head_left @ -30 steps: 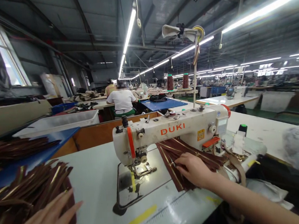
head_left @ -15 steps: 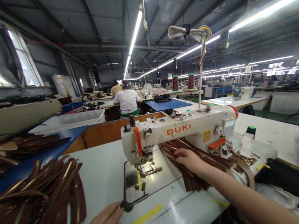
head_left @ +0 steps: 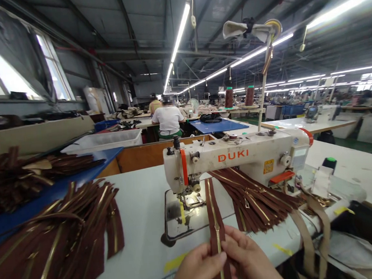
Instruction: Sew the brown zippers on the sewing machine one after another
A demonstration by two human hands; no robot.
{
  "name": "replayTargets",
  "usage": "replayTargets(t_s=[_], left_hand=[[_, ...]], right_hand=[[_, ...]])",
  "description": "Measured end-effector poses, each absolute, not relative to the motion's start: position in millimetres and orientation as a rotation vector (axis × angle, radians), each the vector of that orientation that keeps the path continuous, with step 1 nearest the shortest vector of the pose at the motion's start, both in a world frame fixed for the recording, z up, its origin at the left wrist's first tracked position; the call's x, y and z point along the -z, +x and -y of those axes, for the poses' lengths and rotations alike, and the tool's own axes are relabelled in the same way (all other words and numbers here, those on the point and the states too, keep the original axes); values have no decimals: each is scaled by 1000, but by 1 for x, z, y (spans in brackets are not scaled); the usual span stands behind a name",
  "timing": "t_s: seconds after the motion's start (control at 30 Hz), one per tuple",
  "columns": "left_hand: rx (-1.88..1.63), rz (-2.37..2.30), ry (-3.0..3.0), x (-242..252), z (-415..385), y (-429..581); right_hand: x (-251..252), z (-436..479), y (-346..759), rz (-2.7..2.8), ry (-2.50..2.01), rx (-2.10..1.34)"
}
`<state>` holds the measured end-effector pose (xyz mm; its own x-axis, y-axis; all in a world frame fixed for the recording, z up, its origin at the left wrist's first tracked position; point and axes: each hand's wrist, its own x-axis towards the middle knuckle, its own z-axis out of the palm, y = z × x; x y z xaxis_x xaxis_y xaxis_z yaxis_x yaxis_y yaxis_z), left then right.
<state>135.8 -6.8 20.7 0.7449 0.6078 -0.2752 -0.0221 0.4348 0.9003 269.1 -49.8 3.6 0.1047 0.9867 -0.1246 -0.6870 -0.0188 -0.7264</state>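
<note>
A long brown zipper strip [head_left: 213, 210] with gold teeth runs upright in front of the sewing machine [head_left: 232, 155]. My left hand [head_left: 198, 269] pinches it from the left, thumb on top. From the right, my right hand [head_left: 246, 255] grips the same strip, its fingers partly behind it. The strip's far end lies over the metal needle plate [head_left: 193, 231], right of the presser foot. Under and behind the machine arm spreads a bundle of brown zippers [head_left: 258, 198]. A larger zipper pile [head_left: 58, 240] covers the table at the left.
More brown strips lie on a blue board [head_left: 110, 156] at the far left. Beige straps [head_left: 305, 242] hang at the right table edge. Behind the machine are a white bin [head_left: 108, 140], a thread stand [head_left: 262, 90] and a seated person in white [head_left: 168, 119].
My right hand has come from the bundle towards me, and my left hand has left the plate's corner. Both now hold one zipper strip. The camera view has shifted left.
</note>
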Motion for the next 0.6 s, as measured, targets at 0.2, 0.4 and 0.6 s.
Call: replayTargets(t_s=[0.2, 0.4, 0.6], left_hand=[[-448, -661, 1096, -27, 6, 129], [-526, -728, 1090, -45, 3, 112], [-500, -755, 1044, -56, 3, 110]], right_hand=[[-10, 54, 278, 298, -733, -1534], [-16, 59, 295, 43, -596, -1586], [-15, 63, 295, 109, -555, -1580]])
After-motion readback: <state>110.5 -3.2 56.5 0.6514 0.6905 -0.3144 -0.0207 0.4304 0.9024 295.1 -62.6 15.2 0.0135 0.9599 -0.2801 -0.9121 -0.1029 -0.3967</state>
